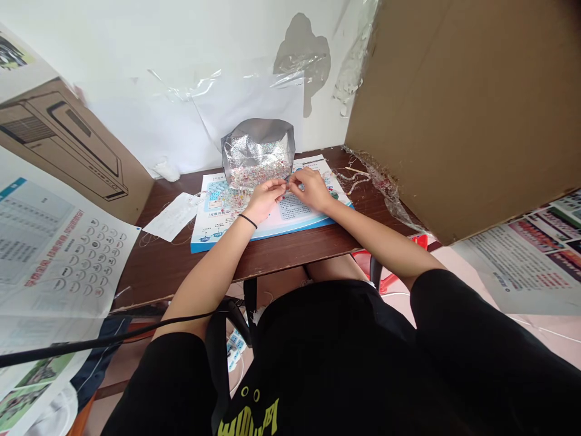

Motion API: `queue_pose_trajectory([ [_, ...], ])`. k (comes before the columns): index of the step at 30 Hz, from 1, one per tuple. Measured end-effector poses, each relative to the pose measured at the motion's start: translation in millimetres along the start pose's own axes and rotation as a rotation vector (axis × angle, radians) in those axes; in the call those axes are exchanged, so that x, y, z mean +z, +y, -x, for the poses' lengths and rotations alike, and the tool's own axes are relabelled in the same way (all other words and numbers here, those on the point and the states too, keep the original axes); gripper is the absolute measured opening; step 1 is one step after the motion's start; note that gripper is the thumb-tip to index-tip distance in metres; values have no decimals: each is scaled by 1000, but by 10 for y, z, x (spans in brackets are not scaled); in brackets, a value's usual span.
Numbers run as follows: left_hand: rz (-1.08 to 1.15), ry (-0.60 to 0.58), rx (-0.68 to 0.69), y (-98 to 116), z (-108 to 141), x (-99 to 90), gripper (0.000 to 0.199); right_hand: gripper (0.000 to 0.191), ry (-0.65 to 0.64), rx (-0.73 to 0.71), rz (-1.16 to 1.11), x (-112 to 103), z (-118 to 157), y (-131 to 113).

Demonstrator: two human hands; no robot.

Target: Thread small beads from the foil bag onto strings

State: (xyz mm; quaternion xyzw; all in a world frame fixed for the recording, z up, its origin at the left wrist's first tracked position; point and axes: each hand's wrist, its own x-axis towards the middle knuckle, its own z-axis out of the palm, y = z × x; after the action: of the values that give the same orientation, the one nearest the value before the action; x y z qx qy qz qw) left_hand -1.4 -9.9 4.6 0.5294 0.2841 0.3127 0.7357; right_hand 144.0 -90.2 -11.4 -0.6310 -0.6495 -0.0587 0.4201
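My left hand [267, 200], with a dark band at the wrist, is closed in a pinch over the printed sheet. Right beside it, fingertips almost meeting, my right hand [311, 188] also pinches. Something small and dark shows between the fingertips, too small to name. Just behind the hands stands a silvery, grey-edged bag [258, 151] with many tiny coloured beads in its lower part. More loose beads [233, 200] lie on the printed sheet [290, 227] to the left of my left hand.
A white paper slip [172, 217] lies left on the brown table [281, 260]. Threads and clear plastic [385, 188] lie at the right, against a large cardboard panel [463, 109]. Another cardboard box [77, 145] borders the left side. A dark cable [136, 332] crosses at lower left.
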Motion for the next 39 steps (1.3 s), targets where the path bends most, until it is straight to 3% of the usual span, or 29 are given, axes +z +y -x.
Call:
queue_pose_trajectory([
  [16,-49,-76,1,9,16,-15,9,14,-23,-27,-28,25,-3,43],
  [39,61,28,-54,-17,-61,-55,15,12,-18,-25,0,-18,-9,-1],
])
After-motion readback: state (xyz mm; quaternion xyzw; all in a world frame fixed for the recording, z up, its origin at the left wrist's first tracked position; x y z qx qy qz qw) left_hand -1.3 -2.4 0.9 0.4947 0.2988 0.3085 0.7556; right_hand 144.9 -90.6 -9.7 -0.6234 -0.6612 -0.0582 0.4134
